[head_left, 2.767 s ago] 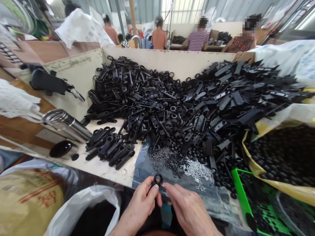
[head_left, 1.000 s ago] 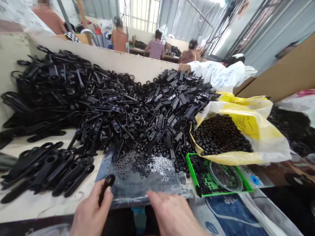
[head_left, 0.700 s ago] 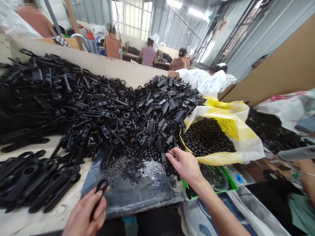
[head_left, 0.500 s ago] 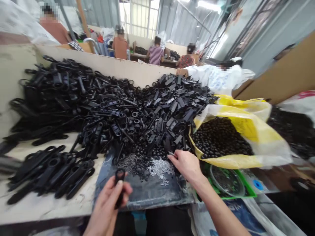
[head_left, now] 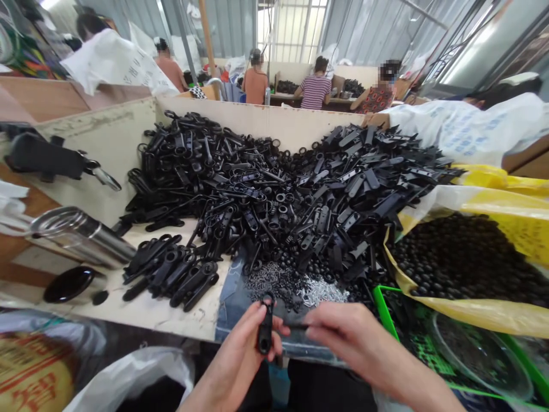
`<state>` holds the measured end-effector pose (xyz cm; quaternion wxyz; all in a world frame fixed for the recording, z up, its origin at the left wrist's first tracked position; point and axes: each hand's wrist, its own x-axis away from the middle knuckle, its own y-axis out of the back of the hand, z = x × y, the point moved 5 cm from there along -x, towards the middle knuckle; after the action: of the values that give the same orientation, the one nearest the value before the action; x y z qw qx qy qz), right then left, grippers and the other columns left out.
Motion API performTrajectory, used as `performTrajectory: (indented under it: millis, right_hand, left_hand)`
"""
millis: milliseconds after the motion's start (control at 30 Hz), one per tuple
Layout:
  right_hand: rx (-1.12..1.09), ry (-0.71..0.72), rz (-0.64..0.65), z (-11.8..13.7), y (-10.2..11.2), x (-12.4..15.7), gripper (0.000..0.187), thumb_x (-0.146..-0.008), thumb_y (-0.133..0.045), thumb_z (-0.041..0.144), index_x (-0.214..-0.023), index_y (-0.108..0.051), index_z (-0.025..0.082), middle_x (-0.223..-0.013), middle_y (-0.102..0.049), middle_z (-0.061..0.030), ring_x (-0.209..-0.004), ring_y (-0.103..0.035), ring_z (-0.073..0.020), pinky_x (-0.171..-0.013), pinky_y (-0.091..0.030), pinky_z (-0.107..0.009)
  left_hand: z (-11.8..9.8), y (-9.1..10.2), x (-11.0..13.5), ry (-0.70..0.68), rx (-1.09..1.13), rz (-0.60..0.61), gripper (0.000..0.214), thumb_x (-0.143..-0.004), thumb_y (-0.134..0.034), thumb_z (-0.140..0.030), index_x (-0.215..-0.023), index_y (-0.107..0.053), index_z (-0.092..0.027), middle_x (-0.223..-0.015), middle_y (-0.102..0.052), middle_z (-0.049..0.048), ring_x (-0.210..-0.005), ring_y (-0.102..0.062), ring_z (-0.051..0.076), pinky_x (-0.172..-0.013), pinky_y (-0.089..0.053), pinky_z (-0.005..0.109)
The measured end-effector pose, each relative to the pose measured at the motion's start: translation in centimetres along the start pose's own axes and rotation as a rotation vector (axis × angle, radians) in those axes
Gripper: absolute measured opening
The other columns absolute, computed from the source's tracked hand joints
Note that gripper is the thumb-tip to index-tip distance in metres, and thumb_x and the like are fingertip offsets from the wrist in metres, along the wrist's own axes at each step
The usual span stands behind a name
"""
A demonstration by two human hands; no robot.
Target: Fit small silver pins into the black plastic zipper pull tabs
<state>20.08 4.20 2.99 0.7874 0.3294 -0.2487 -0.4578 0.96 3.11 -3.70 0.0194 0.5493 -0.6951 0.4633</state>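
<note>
My left hand (head_left: 240, 357) grips a black plastic loop-ended part (head_left: 266, 327) upright between thumb and fingers. My right hand (head_left: 351, 337) pinches a thin dark pin (head_left: 295, 327), its tip close to that part. Both hands are at the bench's front edge, just before a small heap of silver metal pins (head_left: 321, 293) and grey small rings (head_left: 270, 280) on a blue denim cloth (head_left: 229, 315). Behind rises a large pile of black plastic parts (head_left: 274, 194), with loose black beads (head_left: 338, 274) at its foot.
A yellow-and-white bag of black beads (head_left: 463, 257) sits at the right, above a green tray (head_left: 384, 303). A steel tube (head_left: 81, 237) lies at the left. A white plastic bag (head_left: 141, 377) is below the bench. A co-worker in a white top (head_left: 454, 129) leans at the right.
The view has swung back to the left. My right hand has come from the pile's foot to my left hand, a pin in its fingers. My left hand has moved right, still holding the black part.
</note>
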Motion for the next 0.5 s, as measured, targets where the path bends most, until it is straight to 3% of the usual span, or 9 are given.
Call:
performTrajectory:
  millis: [100, 200, 267, 400, 500]
  right_hand:
    - [0.173, 0.203, 0.147, 4.1, -1.9, -1.2, 0.015, -0.097, -0.061, 0.012, -0.094, -0.069, 0.024, -0.092, -0.071, 0.0006, -0.081, -0.066, -0.0162, -0.071, -0.043, -0.023]
    - [0.169, 0.199, 0.126, 4.7, -2.5, -2.9, 0.018, -0.090, -0.065, 0.006, -0.094, -0.068, 0.023, -0.094, -0.070, 0.0000, -0.085, -0.068, -0.0178, -0.074, -0.045, -0.024]
    - [0.054, 0.114, 0.010, 4.0, -2.8, -4.1, 0.020, -0.088, -0.067, 0.007, -0.099, -0.068, 0.024, -0.090, -0.070, 0.0019, -0.078, -0.068, -0.0163, -0.070, -0.046, -0.024]
    - [-0.243, -0.112, -0.389, 2.3, -5.0, -5.4, 0.010, -0.088, -0.070, 0.031, -0.090, -0.065, 0.022, -0.075, -0.066, 0.0021, -0.062, -0.061, -0.0160, -0.058, -0.043, -0.024]
    - [-0.624, -0.196, -0.459, 1.7, -8.7, -5.7, 0.030, -0.089, -0.068, 0.051, -0.085, -0.067, 0.021, -0.072, -0.065, 0.0004, -0.057, -0.055, -0.0149, -0.054, -0.042, -0.024]
  left_hand:
    - [0.8, -0.1, 0.3, 0.012, -0.018, -0.001, 0.036, -0.084, -0.077, -0.046, -0.106, -0.068, -0.020, -0.085, -0.071, 0.0023, -0.068, -0.061, 0.013, -0.062, -0.044, 0.024]
    - [0.5, 0.3, 0.3, -0.134, -0.119, -0.013, 0.051, -0.071, -0.088, -0.046, -0.110, -0.068, -0.020, -0.073, -0.070, -0.0004, -0.056, -0.060, 0.010, -0.055, -0.041, 0.021]
    - [0.0, 0.6, 0.1, -0.240, -0.134, -0.051, 0.057, -0.065, -0.093, -0.044, -0.110, -0.068, -0.018, -0.069, -0.072, 0.0005, -0.056, -0.062, 0.012, -0.053, -0.041, 0.021]
    - [-1.4, 1.8, -0.2, -0.435, 0.096, -0.291, 0.050, -0.063, -0.094, -0.040, -0.102, -0.071, -0.020, -0.090, -0.078, 0.0050, -0.080, -0.072, 0.019, -0.072, -0.053, 0.026]
    - [-2.1, 1.8, -0.7, -0.538, 0.159, -0.383, 0.044, -0.063, -0.093, -0.043, -0.095, -0.073, -0.021, -0.097, -0.079, 0.0053, -0.097, -0.072, 0.024, -0.087, -0.054, 0.032]
